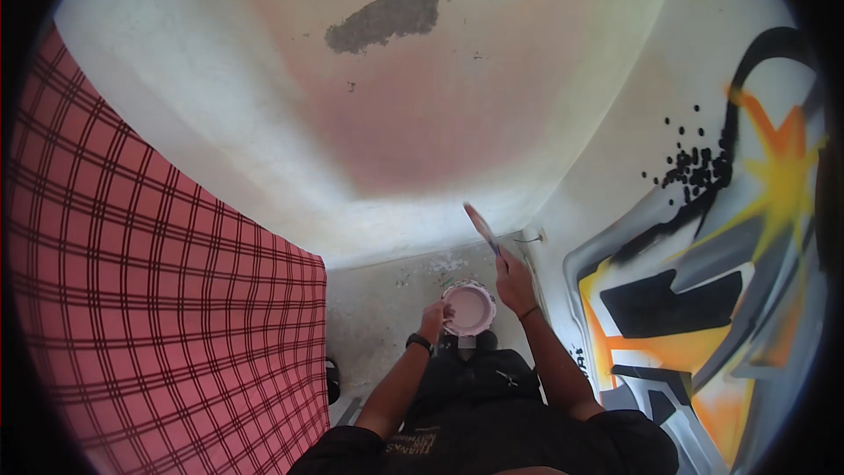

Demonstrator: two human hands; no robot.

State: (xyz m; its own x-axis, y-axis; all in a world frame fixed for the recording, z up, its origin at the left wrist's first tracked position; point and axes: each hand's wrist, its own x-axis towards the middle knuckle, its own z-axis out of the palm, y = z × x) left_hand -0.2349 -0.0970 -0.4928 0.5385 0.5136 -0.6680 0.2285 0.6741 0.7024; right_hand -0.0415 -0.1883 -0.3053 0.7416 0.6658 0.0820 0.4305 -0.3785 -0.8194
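With closed fingers, my left hand [433,317] grips the near-left rim of a round paint bucket [490,317]. Pale pink paint [469,308] shows inside, and drips mark the rim. My right hand [513,279] is closed around a paintbrush [479,225], raised to the right of the bucket and beyond it. The brush points up and left, with its pinkish end away from me. Ahead, a wall [396,132] carries a blurred-edged pink area on white; whether the brush touches this wall I cannot tell.
A red-and-black checked cloth [193,273] hangs along the left. At right stands a wall with spray-painted graffiti [686,299]. A dark grey bare patch [384,20] marks the wall ahead. The concrete floor [374,299] has paint spots. A dark shoe-like object [332,380] shows beside the cloth.
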